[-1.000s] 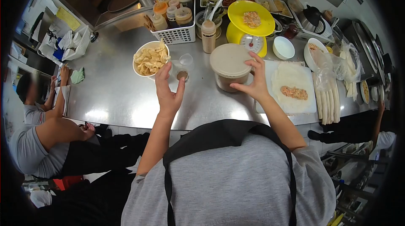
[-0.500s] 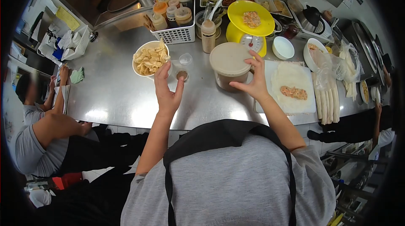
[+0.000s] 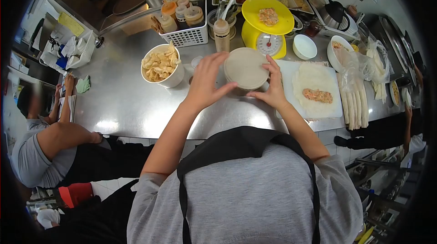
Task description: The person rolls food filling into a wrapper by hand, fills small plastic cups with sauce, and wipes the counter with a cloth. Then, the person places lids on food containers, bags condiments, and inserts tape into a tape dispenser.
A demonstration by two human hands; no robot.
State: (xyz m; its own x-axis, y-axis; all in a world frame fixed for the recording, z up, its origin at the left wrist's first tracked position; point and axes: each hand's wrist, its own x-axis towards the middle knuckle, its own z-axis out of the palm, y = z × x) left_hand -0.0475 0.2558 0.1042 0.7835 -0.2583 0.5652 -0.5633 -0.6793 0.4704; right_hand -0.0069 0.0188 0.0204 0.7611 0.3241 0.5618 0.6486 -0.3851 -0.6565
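Observation:
A round tub with a beige lid [image 3: 246,67] stands on the steel counter between my hands. My left hand [image 3: 208,85] is at its left side, fingertips and thumb against the lid's rim. From the right, my right hand [image 3: 274,88] curls its fingers and thumb around the same tub. A white paper bowl [image 3: 171,78] heaped with pale puffed crisps [image 3: 159,65] stands left of my left hand. A small clear lid [image 3: 196,61] shows partly behind that hand, and the little cup beside it is almost hidden.
Behind the tub are a squeeze bottle [image 3: 221,36] and a yellow scale [image 3: 267,14] bearing pinkish filling. On the right, a wrapper with filling [image 3: 317,96] lies on a white board [image 3: 287,77], beside rolled lengths [image 3: 354,107]. Co-workers are at the left [image 3: 50,143] and far right.
My left hand has moved right from the bowl of crisps to the tub's side. The right hand stays at the tub, which has shifted slightly in view.

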